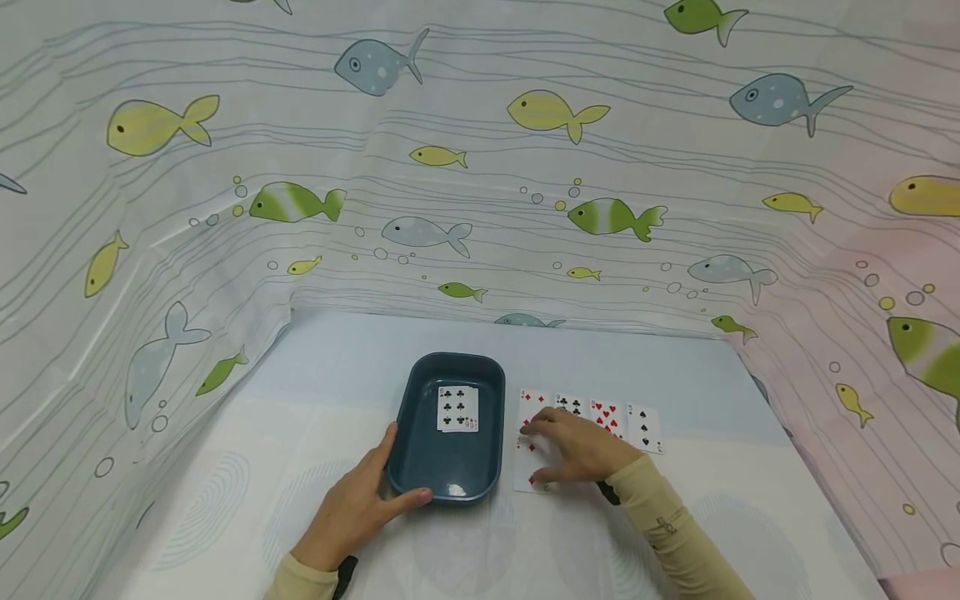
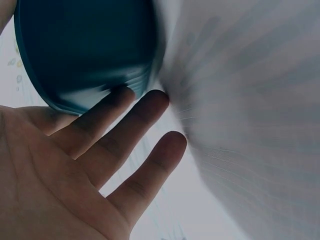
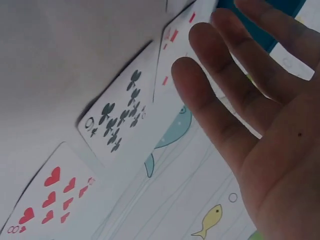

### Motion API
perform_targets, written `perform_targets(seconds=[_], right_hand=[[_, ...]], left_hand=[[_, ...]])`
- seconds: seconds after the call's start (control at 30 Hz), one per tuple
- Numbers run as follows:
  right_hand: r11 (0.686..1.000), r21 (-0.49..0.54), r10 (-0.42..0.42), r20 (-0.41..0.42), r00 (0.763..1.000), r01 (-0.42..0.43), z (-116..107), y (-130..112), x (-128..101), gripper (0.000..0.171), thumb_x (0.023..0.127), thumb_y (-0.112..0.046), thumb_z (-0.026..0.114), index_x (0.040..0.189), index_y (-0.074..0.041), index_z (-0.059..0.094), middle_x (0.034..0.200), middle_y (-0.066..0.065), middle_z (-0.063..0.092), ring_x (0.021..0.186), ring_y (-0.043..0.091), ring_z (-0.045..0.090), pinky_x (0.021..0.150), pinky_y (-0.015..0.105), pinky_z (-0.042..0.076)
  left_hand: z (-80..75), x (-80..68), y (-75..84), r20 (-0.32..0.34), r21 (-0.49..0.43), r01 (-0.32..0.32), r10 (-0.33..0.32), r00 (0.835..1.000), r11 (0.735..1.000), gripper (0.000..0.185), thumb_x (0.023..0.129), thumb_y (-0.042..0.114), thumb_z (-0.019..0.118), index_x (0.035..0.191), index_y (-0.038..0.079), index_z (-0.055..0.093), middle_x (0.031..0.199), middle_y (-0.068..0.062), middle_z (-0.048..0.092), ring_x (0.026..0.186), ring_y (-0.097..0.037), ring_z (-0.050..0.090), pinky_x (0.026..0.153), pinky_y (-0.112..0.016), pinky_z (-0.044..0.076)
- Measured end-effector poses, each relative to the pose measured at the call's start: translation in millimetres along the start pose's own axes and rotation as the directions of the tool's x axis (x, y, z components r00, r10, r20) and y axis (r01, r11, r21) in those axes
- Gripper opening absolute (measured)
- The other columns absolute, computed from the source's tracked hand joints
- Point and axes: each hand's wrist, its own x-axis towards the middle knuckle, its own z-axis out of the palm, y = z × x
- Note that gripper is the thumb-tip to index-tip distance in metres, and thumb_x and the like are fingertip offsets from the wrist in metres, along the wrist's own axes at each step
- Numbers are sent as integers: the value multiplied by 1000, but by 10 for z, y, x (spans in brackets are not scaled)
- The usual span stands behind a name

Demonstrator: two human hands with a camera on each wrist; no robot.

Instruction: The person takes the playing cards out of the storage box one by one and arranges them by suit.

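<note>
- Your left hand (image 1: 352,508) lay open against the blue tray's (image 1: 408,475) near-left corner; pushing could have slid it.
- Your right hand (image 1: 581,446), fingers flat and gripping nothing, covered the diamond card (image 1: 531,450) right of the tray; dragging might have disturbed the neighbouring clubs card (image 3: 117,120).

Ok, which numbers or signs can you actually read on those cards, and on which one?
"9": corner of the nine of clubs.
"8": corner of the eight of hearts.
Card in the blue tray: six club pips, corner index too small to read.
Diamonds card and spades card: indices unreadable.
</note>
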Motion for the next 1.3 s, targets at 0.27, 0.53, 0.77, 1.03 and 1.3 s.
perform_targets(seconds=[0.27, 0.53, 0.77, 1.03, 1.3], right_hand=[[995, 80, -46, -107, 993, 55, -126, -50, 141, 51, 93, -32, 75, 139, -13, 60, 123, 2, 64, 103, 20, 65, 85, 34, 55], [976, 130, -146, -205, 968, 174, -201, -121, 398, 54, 94, -18, 74, 143, -7, 54, 125, 6, 64, 106, 21, 62, 88, 37, 55], [976, 63, -192, -199, 961, 208, -220, -204, 698, 57, 94, -21, 75, 146, -12, 52, 135, 4, 59, 117, 18, 60, 98, 34, 52], [984, 26, -173, -148, 974, 179, -179, -276, 1007, 62, 93, -21, 75, 149, -14, 49, 146, 3, 53, 133, 16, 51, 108, 33, 44], [991, 10, -131, -77, 988, 132, -68, -294, 1212, 66, 93, -25, 76, 152, -17, 46, 146, 5, 52, 129, 19, 55, 106, 36, 46]], left_hand=[[-6, -2, 15, 7, -2, 3, -3, 1000, 1000, 116, 79, 73, 71, 164, 16, 17, 160, -14, 36, 143, -36, 41, 107, -58, 41], [-6, 5, 22, 18, -8, 13, -13, 1000, 1000, 116, 79, 74, 70, 164, 16, 16, 162, -14, 34, 144, -36, 38, 109, -59, 39], [-12, 12, 25, 18, -6, 13, -13, 1000, 1000, 115, 80, 74, 69, 164, 16, 16, 160, -16, 36, 142, -37, 41, 107, -60, 40], [-21, 14, 30, 25, 2, 15, -15, 1000, 1000, 115, 80, 74, 69, 164, 16, 16, 160, -17, 36, 142, -38, 42, 107, -60, 40], [-28, 17, 49, 29, 11, 21, -22, 999, 1000, 115, 80, 75, 68, 164, 16, 15, 160, -17, 36, 141, -39, 42, 106, -60, 41]])
